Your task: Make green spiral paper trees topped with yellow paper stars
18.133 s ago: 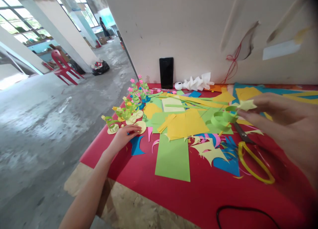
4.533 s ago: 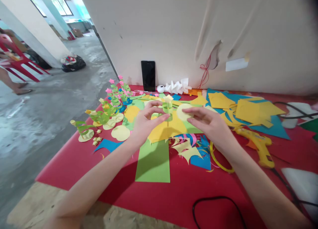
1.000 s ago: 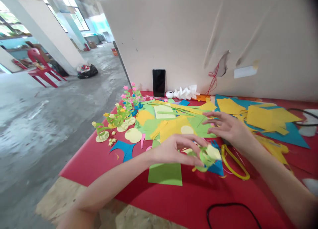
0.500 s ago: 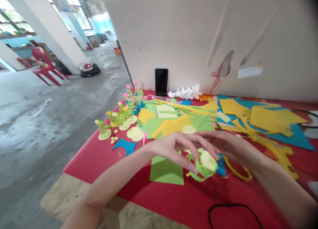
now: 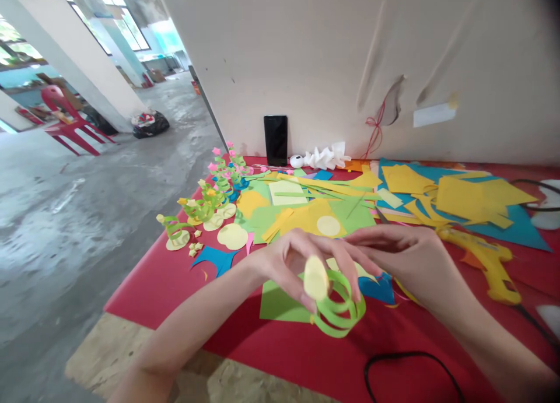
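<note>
My left hand (image 5: 301,257) grips a light green paper spiral (image 5: 339,318) between thumb and fingers, above the red table covering. The spiral is tilted, and its pale yellow paper disc (image 5: 315,279) faces up towards me. Close beside it, my right hand (image 5: 398,248) has its fingers drawn together and reaching left to the fingers of my left hand. Whatever may be in its fingertips is hidden. Beneath the hands lie a green paper sheet (image 5: 280,304) and a blue paper scrap (image 5: 378,289).
Several finished paper spirals (image 5: 210,202) with stars stand along the left edge. A yellow glue gun (image 5: 485,257) lies at right, its black cable (image 5: 411,354) curving in front. Cut yellow paper (image 5: 468,196) covers the back right. A phone (image 5: 275,140) leans on the white panel.
The green spiral has turned and shifted left in my left hand, so its coils and disc show more openly. My right hand has moved nearer, its fingers now closer together.
</note>
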The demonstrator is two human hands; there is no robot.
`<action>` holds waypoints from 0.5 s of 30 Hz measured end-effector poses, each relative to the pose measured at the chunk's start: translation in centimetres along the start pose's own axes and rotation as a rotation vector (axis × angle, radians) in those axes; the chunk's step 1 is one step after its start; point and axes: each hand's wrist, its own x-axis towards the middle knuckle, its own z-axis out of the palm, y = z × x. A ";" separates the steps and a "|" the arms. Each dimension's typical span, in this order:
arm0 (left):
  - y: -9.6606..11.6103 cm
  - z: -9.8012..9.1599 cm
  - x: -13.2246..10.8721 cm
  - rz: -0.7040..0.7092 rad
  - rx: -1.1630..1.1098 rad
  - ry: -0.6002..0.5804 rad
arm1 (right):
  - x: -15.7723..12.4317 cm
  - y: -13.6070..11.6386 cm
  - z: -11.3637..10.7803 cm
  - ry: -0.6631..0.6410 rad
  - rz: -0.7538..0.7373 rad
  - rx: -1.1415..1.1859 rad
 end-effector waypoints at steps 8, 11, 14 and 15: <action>7.4 -3.2 1.6 0.295 0.007 -0.131 | 0.1 0.0 -2.4 0.230 -0.088 -0.161; 8.8 -2.8 1.2 0.238 0.274 -0.112 | -0.1 -0.4 -3.1 0.291 -0.115 -0.205; 9.4 -2.2 1.0 0.215 0.414 -0.075 | -0.5 -0.7 -3.3 0.355 -0.120 -0.263; 9.6 -2.1 1.0 0.216 0.431 -0.077 | -0.6 -0.6 -3.3 0.371 -0.119 -0.296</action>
